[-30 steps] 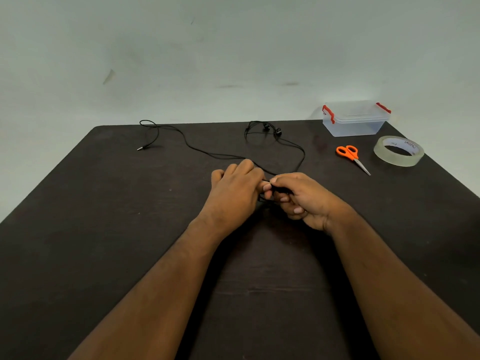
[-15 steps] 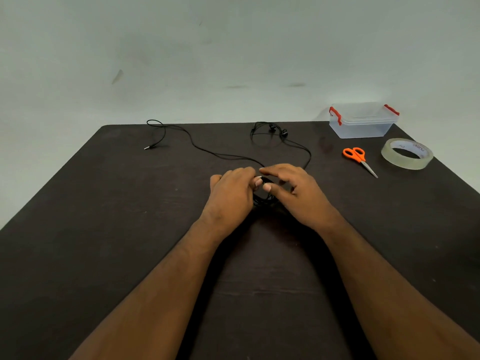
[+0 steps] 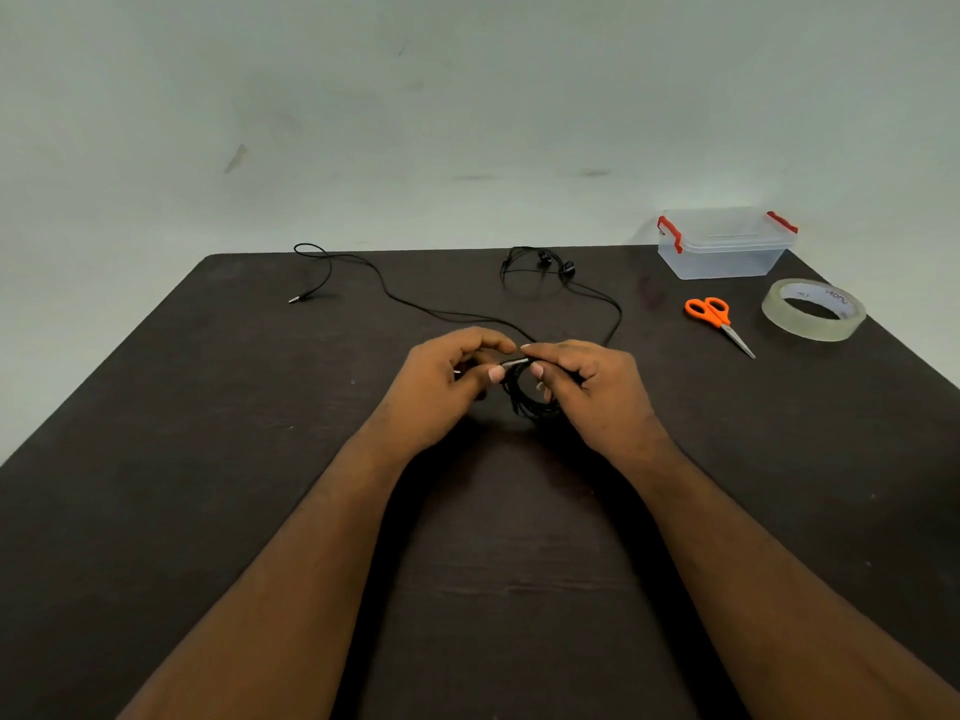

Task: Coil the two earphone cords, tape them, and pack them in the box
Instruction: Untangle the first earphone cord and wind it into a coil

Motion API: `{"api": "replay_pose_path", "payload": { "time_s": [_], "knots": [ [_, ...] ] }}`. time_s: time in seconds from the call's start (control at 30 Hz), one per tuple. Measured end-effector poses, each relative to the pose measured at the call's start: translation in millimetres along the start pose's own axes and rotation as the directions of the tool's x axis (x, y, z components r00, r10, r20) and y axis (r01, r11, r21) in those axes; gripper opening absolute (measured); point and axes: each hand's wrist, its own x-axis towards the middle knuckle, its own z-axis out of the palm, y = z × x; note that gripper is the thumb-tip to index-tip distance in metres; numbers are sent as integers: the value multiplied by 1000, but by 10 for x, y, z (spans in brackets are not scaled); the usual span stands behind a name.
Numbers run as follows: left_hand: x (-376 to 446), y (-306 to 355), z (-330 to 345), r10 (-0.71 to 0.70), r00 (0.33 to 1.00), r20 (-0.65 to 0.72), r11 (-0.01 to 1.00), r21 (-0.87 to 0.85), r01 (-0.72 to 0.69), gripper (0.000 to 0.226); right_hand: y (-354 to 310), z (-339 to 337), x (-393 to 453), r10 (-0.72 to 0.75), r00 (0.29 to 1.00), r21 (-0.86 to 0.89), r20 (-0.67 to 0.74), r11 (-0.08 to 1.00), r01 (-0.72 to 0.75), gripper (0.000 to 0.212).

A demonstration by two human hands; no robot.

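Both hands hold the first coil (image 3: 530, 397) mid-tabletop — left hand (image 3: 447, 376) and right hand (image 3: 587, 381) fingers pinching its plug end. A slackened pinch could spring the loops open; the second cord (image 3: 395, 298) lies uncoiled behind.

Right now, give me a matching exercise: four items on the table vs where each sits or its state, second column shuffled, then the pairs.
Column 1:
1. scissors
2. tape roll
3. box
4. coiled cord

Column 2:
A. far right corner of the table, lid on
B. held between the left hand and right hand
C. lying flat near the right edge
D. between the tape roll and the loose cord, orange handles

Pairs: 1-D, 2-C, 3-A, 4-B
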Motion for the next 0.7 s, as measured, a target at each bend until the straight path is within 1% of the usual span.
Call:
{"api": "replay_pose_path", "payload": {
  "time_s": [0.03,0.07,0.13,0.17,0.2,0.27,0.33,0.4,0.43,0.47,0.5,0.53,0.6,0.63,0.7],
  "knots": [
    [-5,-20,-27,30,999,-21,998,50,-29,20,1,-4,-3,12,1000,3,14,1000,-12,21],
    [1,-54,-51,74,996,-56,987,149,-65,20,-8,-4,-11,24,999,1,37,1000,-24,20],
    [13,-82,-63,198,971,-130,893,432,-125,20,-32,26,-34,84,992,52,96,995,-89,21],
    [9,-73,-42,242,955,-169,847,516,-123,18,-58,50,-41,135,983,126,122,981,-151,21],
    [-2,-44,-4,261,942,-209,827,552,-106,17,-84,69,-45,186,973,209,139,955,-212,23],
    [-3,-6,75,243,927,-284,839,541,-54,16,-104,90,-44,243,961,315,133,909,-273,24],
    [8,6,121,199,909,-365,859,512,18,14,-109,85,-38,244,963,324,115,907,-268,23],
    [27,23,120,169,907,-385,884,466,33,12,-124,73,-36,240,965,320,102,911,-261,24],
    [32,36,118,131,922,-364,919,393,24,11,-129,73,-37,236,967,310,96,916,-254,24],
    [26,67,123,68,943,-327,959,283,29,11,-133,73,-41,224,971,288,90,927,-240,24],
    [11,105,129,-14,958,-286,984,165,63,13,-135,78,-43,206,975,257,83,941,-220,25],
    [-2,142,133,-100,962,-255,992,53,117,15,-133,81,-47,187,979,223,76,954,-200,25],
    [-28,213,143,-245,946,-211,966,-141,218,22,-125,80,-47,153,986,171,61,972,-161,25],
    [-40,239,145,-281,942,-185,948,-206,243,25,-122,80,-46,138,989,153,53,978,-145,25],
    [-61,286,148,-268,957,-106,935,-267,233,25,-115,78,-44,122,992,131,32,984,-125,25]
  ]
}}
